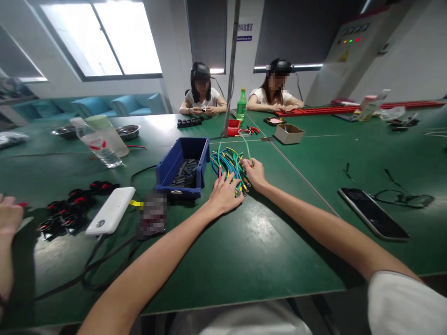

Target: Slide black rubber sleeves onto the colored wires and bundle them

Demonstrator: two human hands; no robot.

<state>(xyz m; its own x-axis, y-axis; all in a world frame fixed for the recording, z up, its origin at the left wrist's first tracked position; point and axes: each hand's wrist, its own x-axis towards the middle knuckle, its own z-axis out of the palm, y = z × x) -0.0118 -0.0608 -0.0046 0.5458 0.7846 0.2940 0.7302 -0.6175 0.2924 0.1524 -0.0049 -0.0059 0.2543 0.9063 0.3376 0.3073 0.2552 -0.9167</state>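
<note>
A loose bunch of cut wires (pixel 227 159), blue, green and yellow with metal ring terminals at some ends, lies on the green table in front of me. My left hand (pixel 224 194) rests palm down on the near side of the bunch, fingers spread. A short red piece (pixel 220 173) on a green wire stands up beside its fingers. At the right side of the bunch, my right hand (pixel 256 174) has its fingers closed on a green wire (pixel 248 148) that sticks up past the fingertips. The palm side of both hands is hidden.
A blue bin (pixel 179 191) of dark small parts stands left of the wires. A white power bank (pixel 111 211), black-red parts (pixel 70 209) and bottles (pixel 99 142) lie further left. A phone (pixel 372 213) is right. A small carton (pixel 289 134) and two co-workers are beyond.
</note>
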